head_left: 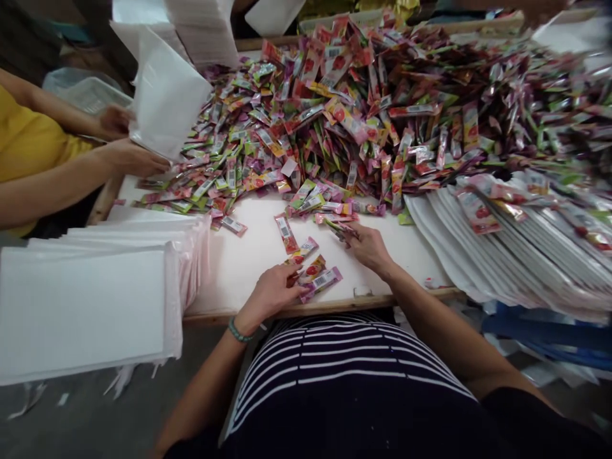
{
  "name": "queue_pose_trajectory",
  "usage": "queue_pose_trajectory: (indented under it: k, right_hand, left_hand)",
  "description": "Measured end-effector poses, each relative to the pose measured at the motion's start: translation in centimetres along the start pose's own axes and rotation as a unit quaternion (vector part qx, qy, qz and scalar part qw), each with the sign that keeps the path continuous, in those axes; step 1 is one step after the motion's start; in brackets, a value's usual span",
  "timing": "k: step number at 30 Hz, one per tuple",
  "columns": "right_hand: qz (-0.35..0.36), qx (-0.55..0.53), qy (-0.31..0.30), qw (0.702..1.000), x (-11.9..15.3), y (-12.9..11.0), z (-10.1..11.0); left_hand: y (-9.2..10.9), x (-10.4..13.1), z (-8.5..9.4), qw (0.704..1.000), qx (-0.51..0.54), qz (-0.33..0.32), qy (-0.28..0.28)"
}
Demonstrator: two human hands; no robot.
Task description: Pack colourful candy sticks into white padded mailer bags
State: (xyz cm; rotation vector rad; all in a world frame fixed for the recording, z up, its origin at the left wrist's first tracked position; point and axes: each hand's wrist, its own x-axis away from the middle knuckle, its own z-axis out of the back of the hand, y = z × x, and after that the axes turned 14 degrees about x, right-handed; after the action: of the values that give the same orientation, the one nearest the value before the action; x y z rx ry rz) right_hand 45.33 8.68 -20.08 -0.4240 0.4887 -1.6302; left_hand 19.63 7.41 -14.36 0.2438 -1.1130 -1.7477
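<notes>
My left hand (275, 290), with a green band at the wrist, lies near the table's front edge, its fingers closed on some small packets. Next to its fingertips are a purple packet (323, 284) and a yellow-red packet (313, 269). To the right and farther back, my right hand (366, 245) pinches green-edged packets (338, 228) just before the big heap of packets (335, 115). Between the hands and a little left, a red packet with a barcode (285, 233) rests on the white tabletop (248, 261).
White pouches are stacked at the left front (86, 299). More white pouches (482, 248), with packets on top, fan out at the right. At the left, a person in yellow (43, 140) holds a white pouch (167, 95). A blue object (545, 335) is low right.
</notes>
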Motion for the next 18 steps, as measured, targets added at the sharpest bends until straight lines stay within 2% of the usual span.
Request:
queue_pose_trajectory:
  k: [3, 5, 8, 11, 13, 15, 17, 18]
  right_hand:
    - [-0.009, -0.046, -0.002, 0.999, 0.4, 0.0, 0.6]
    - [0.021, -0.073, 0.001, 0.997, 0.7, -0.3, 1.1]
    - [0.136, -0.033, -0.022, 0.99, 1.2, -1.4, 1.5]
    - [0.232, 0.071, -0.096, 0.965, 2.4, -2.7, 0.9]
    - [0.258, 0.107, -0.139, 0.95, 3.6, -3.6, 0.2]
    - [0.289, 0.095, -0.169, 0.938, 5.0, -4.2, -0.3]
    - [0.324, 0.062, -0.184, 0.926, 5.6, -4.5, -0.3]
    - [0.333, 0.051, -0.179, 0.924, 5.5, -4.5, -0.2]
  left_hand:
    - [0.5, -0.8, -1.3, 0.998, -0.055, -0.033, -0.009]
    - [0.8, -1.0, -2.3, 0.994, -0.084, -0.065, -0.016]
    - [1.1, -0.6, -3.7, 0.987, -0.061, -0.131, -0.072]
    - [1.2, 0.6, -3.5, 0.979, 0.005, -0.174, -0.105]
    - [1.2, 1.0, -2.3, 0.987, 0.043, -0.141, -0.056]
    - [1.2, 0.6, -0.8, 0.995, 0.035, -0.061, 0.064]
    - [1.3, -0.8, 0.4, 0.983, -0.039, 0.016, 0.181]
    - [1.4, -1.8, 0.8, 0.974, -0.091, 0.037, 0.205]
